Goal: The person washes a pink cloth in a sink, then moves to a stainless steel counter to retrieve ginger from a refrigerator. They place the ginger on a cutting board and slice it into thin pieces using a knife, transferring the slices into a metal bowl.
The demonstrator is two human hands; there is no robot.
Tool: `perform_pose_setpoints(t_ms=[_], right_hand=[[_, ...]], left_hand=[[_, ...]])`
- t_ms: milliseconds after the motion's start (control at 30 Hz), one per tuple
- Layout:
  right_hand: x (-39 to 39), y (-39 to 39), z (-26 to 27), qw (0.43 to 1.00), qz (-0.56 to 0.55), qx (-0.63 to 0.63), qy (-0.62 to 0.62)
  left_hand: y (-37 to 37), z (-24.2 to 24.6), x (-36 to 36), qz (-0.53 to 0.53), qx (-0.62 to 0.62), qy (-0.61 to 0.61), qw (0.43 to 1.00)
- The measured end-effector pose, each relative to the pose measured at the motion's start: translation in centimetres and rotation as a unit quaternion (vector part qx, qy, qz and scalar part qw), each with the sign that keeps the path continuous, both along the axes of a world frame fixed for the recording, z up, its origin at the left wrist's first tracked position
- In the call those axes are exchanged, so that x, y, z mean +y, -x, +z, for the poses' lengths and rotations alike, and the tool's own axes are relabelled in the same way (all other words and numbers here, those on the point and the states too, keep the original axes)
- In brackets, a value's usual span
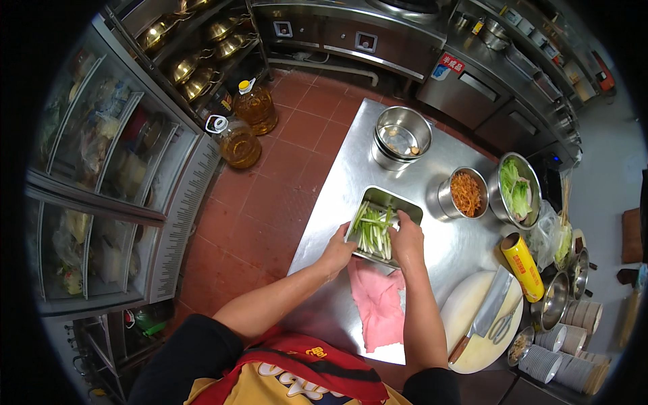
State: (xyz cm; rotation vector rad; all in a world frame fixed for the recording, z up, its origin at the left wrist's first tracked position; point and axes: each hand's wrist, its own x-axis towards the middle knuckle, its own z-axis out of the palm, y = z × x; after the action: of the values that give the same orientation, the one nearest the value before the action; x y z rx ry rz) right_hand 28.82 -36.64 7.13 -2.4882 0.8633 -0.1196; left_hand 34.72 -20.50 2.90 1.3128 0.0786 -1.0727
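A rectangular stainless steel container point(416, 206) holds cut green onion lengths point(373, 229), with green and white parts lying mostly side by side. My left hand point(338, 251) grips the container's left wall near its lower corner. My right hand point(408, 238) reaches over the right side of the container, its fingers at the edge of the onion pieces; whether it holds any cannot be told. Just below the container, a pink cloth point(378, 309) lies crumpled on the steel table point(324, 223).
Stacked steel pots point(402, 132) stand behind the container. To the right are a pot of shredded orange food point(466, 193), a bowl of lettuce point(515, 190), a yellow film roll box point(522, 267), and a round cutting board point(455, 304) bearing a cleaver point(487, 304) and scissors point(501, 328).
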Motion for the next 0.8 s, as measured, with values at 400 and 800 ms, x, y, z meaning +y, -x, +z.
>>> perform_pose_setpoints(t_ms=[400, 800], right_hand=[[-3.7, 6.1, -0.9, 0.931, -0.237, -0.092, -0.263], [-3.3, 6.2, -1.5, 0.886, -0.307, -0.150, -0.312]], left_hand=[[-7.0, 0.4, -6.0, -0.201, -0.124, -0.102, 0.966], [-20.5, 4.5, -18.0, -0.037, -0.409, -0.357, 0.839]])
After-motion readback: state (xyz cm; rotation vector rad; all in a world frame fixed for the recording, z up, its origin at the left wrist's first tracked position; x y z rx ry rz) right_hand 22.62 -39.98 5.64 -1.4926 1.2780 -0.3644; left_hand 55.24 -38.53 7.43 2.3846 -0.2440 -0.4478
